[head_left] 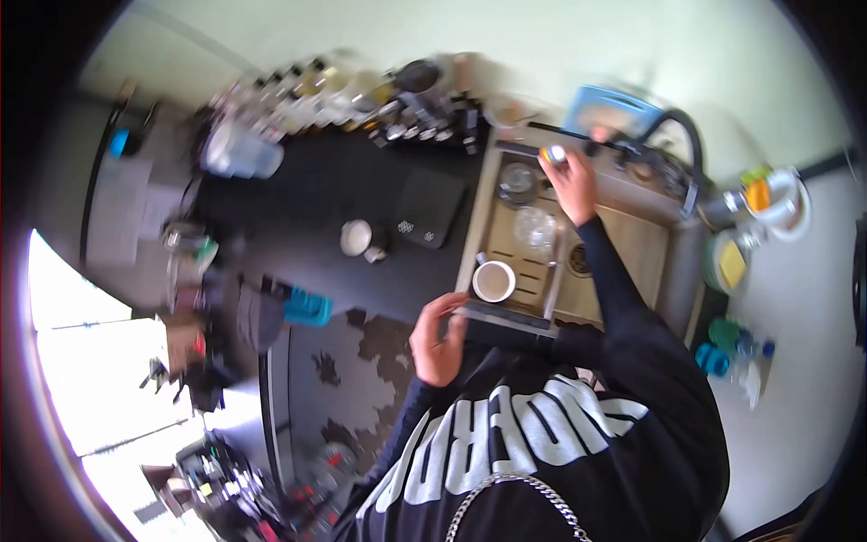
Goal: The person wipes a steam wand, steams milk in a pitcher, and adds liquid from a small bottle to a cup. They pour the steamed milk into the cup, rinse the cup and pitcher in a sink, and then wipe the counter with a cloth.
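Note:
My right hand (573,187) is stretched over the back of the sink (637,237), its fingers closed on a small white-and-orange object (554,155), too blurred to name. Below it, clear glassware (535,228) and a glass jar (517,184) stand on the slatted drain tray (530,271). A white mug (494,282) with a pale inside sits at the tray's front corner, handle toward the upper left. Near that corner, at the counter's front edge, my left hand (438,343) is half curled with thumb and fingers apart, and nothing shows in it.
A black faucet (682,135) arches over the sink's back right, beside a blue-framed box (614,113). On the dark counter are a flat black scale-like device (432,208) and a white cup (356,238). Several bottles (330,99) line the wall. A sponge (731,264) lies at the right.

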Demonstrator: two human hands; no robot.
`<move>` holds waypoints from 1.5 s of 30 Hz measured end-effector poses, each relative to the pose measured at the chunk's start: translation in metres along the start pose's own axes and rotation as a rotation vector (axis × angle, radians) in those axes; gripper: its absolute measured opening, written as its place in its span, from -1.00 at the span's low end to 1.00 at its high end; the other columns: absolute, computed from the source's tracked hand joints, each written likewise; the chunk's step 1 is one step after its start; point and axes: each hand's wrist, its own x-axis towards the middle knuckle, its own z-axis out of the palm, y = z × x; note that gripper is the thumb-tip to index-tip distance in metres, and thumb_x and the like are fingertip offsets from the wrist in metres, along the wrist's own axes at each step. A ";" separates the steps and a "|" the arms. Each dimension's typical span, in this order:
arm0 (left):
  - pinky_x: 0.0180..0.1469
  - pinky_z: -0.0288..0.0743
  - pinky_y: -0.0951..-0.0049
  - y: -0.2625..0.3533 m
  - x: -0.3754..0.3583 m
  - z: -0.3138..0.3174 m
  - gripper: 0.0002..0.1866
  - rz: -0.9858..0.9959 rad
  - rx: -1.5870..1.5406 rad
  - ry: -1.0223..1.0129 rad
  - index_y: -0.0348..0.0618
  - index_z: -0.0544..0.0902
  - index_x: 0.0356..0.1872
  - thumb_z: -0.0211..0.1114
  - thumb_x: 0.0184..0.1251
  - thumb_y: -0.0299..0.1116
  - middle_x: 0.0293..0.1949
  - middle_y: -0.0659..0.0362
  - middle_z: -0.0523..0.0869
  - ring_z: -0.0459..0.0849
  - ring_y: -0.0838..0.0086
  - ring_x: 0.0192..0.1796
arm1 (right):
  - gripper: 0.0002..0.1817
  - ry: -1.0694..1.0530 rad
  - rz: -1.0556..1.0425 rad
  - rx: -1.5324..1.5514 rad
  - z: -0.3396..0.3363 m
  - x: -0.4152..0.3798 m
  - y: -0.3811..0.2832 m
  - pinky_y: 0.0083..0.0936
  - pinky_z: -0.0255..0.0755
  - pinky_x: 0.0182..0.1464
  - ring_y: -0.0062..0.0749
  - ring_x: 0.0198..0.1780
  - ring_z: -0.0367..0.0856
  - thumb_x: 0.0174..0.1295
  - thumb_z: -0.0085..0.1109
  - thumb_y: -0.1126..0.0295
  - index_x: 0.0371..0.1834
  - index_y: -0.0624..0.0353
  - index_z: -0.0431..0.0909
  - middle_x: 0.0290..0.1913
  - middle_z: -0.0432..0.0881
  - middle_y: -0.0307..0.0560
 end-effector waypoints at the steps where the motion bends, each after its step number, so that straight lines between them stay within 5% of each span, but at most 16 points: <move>1: 0.25 0.56 0.35 0.007 0.002 0.004 -0.70 0.008 0.056 -0.026 -0.32 0.62 0.15 0.29 0.43 -0.57 0.05 0.00 0.76 0.73 0.29 0.14 | -0.70 0.053 -0.278 0.096 -0.014 -0.017 -0.019 -0.30 0.53 -0.13 -0.13 -0.17 0.66 0.23 0.48 0.34 -0.02 0.17 0.67 -0.20 0.68 -0.02; 3: 0.23 0.58 0.28 0.017 0.009 0.010 -0.60 0.165 0.226 -0.068 -0.23 0.65 0.19 0.39 0.31 -0.55 0.13 -0.01 0.73 0.73 0.17 0.15 | -0.70 -0.030 -0.234 0.176 -0.042 -0.055 -0.045 -0.32 0.56 -0.10 -0.15 -0.14 0.69 0.24 0.44 0.44 0.03 0.17 0.66 -0.09 0.68 0.02; 4: 0.23 0.58 0.24 0.022 0.012 0.014 -0.56 0.201 0.231 -0.103 -0.19 0.64 0.22 0.40 0.30 -0.53 0.16 -0.02 0.71 0.71 0.12 0.17 | -0.68 -0.246 0.064 0.223 -0.059 -0.079 -0.066 -0.40 0.60 -0.13 -0.20 -0.13 0.73 0.26 0.41 0.44 0.07 0.18 0.64 0.01 0.70 0.03; 8: 0.19 0.61 0.18 0.014 0.027 0.027 -0.50 0.521 0.338 -0.335 -0.18 0.61 0.28 0.41 0.29 -0.45 0.23 0.02 0.66 0.66 0.08 0.23 | -0.52 -0.673 -0.194 0.318 -0.079 -0.153 -0.085 -0.43 0.61 -0.16 -0.22 -0.08 0.75 0.23 0.40 0.47 0.23 0.21 0.55 0.19 0.67 0.04; 11: 0.20 0.63 0.20 0.005 0.026 0.027 -0.52 0.548 0.295 -0.536 -0.23 0.61 0.26 0.37 0.28 -0.45 0.23 0.03 0.67 0.66 0.10 0.22 | -0.53 -0.691 -0.107 0.461 -0.079 -0.178 -0.087 -0.43 0.61 -0.15 -0.21 -0.04 0.74 0.21 0.39 0.50 0.21 0.22 0.55 0.20 0.65 0.06; 18: 0.07 0.70 0.26 0.012 0.033 0.025 -0.62 0.549 0.410 -0.633 -0.17 0.63 0.15 0.33 0.31 -0.41 0.07 0.05 0.70 0.68 0.12 0.14 | -0.64 -0.693 -0.090 0.393 -0.087 -0.177 -0.099 -0.35 0.60 -0.13 -0.16 -0.11 0.71 0.21 0.33 0.59 0.09 0.22 0.55 0.01 0.65 0.04; 25: -0.11 0.68 0.30 -0.019 0.037 0.018 -0.69 0.529 0.374 -0.469 -0.15 0.64 0.03 0.38 0.34 -0.27 -0.12 0.10 0.68 0.71 0.23 -0.06 | -0.64 -0.673 -0.093 0.211 -0.077 -0.181 -0.123 -0.26 0.55 -0.19 -0.01 -0.20 0.65 0.23 0.35 0.52 0.10 0.18 0.55 -0.11 0.61 0.04; 28: -0.14 0.67 0.29 -0.013 0.050 0.001 -0.52 0.253 0.563 -0.528 -0.17 0.64 0.06 0.51 0.25 -0.08 -0.11 0.09 0.69 0.73 0.20 -0.08 | -0.62 -0.601 -0.133 0.167 -0.063 -0.188 -0.124 -0.23 0.55 -0.19 0.02 -0.20 0.65 0.22 0.36 0.50 0.11 0.18 0.55 -0.12 0.60 0.05; 31: -0.07 0.70 0.25 0.017 0.060 -0.010 -0.48 0.456 0.350 -0.294 -0.14 0.61 0.19 0.51 0.25 -0.19 -0.02 0.03 0.72 0.74 0.11 -0.01 | -0.56 -0.481 -0.185 0.088 -0.061 -0.184 -0.141 -0.22 0.55 -0.16 0.05 -0.17 0.66 0.21 0.37 0.50 0.17 0.18 0.54 -0.11 0.59 0.07; 34: 0.01 0.70 0.19 0.001 0.062 -0.024 -0.44 0.553 0.209 -0.563 -0.17 0.57 0.28 0.44 0.22 -0.40 0.02 0.00 0.72 0.74 0.06 0.04 | -0.53 -0.448 0.068 0.076 -0.062 -0.189 -0.147 -0.21 0.55 -0.12 0.07 -0.12 0.66 0.17 0.40 0.47 0.18 0.16 0.55 -0.10 0.59 0.07; 39: -0.09 0.69 0.22 -0.013 0.071 -0.039 -0.48 0.521 0.327 -0.686 -0.11 0.60 0.28 0.44 0.26 -0.42 -0.12 0.05 0.73 0.75 0.13 -0.11 | -0.52 -0.436 0.027 -0.057 -0.060 -0.194 -0.155 -0.20 0.57 -0.08 0.00 -0.07 0.66 0.10 0.46 0.42 0.14 0.12 0.60 -0.08 0.61 0.00; 45: -0.19 0.65 0.20 -0.041 0.075 -0.029 -0.81 0.527 0.274 -0.746 -0.19 0.63 -0.07 0.37 0.38 -0.40 -0.22 0.05 0.70 0.73 0.10 -0.21 | -0.51 -0.431 0.061 -0.151 -0.056 -0.210 -0.165 -0.25 0.58 0.01 -0.06 0.02 0.67 0.15 0.43 0.40 0.18 0.11 0.59 0.01 0.64 -0.06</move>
